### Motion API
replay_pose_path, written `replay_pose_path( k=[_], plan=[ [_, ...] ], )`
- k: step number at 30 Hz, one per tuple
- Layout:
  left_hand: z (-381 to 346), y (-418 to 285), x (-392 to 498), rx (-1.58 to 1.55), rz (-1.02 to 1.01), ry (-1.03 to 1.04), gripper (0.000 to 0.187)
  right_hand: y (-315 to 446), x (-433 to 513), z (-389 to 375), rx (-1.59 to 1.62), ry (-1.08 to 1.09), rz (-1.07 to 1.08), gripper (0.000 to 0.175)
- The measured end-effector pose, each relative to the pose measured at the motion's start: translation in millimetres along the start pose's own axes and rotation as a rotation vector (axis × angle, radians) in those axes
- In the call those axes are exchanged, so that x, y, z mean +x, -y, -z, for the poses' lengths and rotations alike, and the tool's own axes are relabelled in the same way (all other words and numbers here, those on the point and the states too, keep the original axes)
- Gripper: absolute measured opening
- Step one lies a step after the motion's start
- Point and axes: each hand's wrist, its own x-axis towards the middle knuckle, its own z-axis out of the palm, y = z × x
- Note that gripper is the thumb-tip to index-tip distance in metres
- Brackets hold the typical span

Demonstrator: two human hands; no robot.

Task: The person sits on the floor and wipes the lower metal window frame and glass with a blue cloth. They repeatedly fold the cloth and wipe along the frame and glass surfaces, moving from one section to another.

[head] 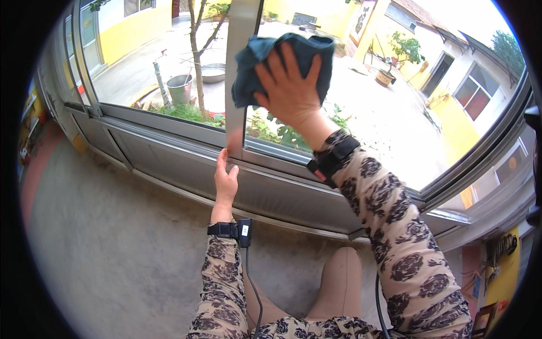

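Observation:
A dark blue-green cloth [326, 55] lies flat against the window pane, beside and partly over the upright metal frame bar [237, 84]. My right hand [290, 84] presses on it with the fingers spread. Lower down, my left hand [226, 180] touches the bottom of the metal window frame with its fingertips, at the foot of the same upright bar. It holds no object that shows. Both wrists carry black straps, and a small black box [244, 233] with a cable sits at the left wrist.
Metal panels [169, 156] run below the glass, above a concrete floor [106, 237]. Another pane [144, 68] is to the left. Through the glass show a tree trunk, a metal bucket [179, 89], a basin [213, 73] and a potted plant [384, 78]. Cables hang from both arms.

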Motion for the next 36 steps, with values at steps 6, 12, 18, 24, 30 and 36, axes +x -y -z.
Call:
replay_pose_path(
  k=[6,12,18,24,30,36],
  plan=[
    [4,13,5,-0.027,0.019,0.042,0.058,35,-74,-29,0.046,0.177,0.217,0.057],
    [7,21,4,-0.106,0.072,0.031,0.060,31,-131,-33,0.079,0.071,0.311,0.047],
    [10,23,5,-0.059,0.028,0.071,0.058,-28,-210,-2,0.091,0.199,0.350,0.054],
    [13,25,4,0.011,0.010,0.080,0.057,-123,-324,56,-0.024,0.413,0.373,0.062],
    [15,33,7,0.047,-0.037,0.070,0.057,-189,-410,111,-0.245,0.693,0.229,0.057],
    [19,41,7,0.084,-0.084,0.064,0.058,-230,-445,157,-0.367,0.673,-0.125,0.052]
  ],
)
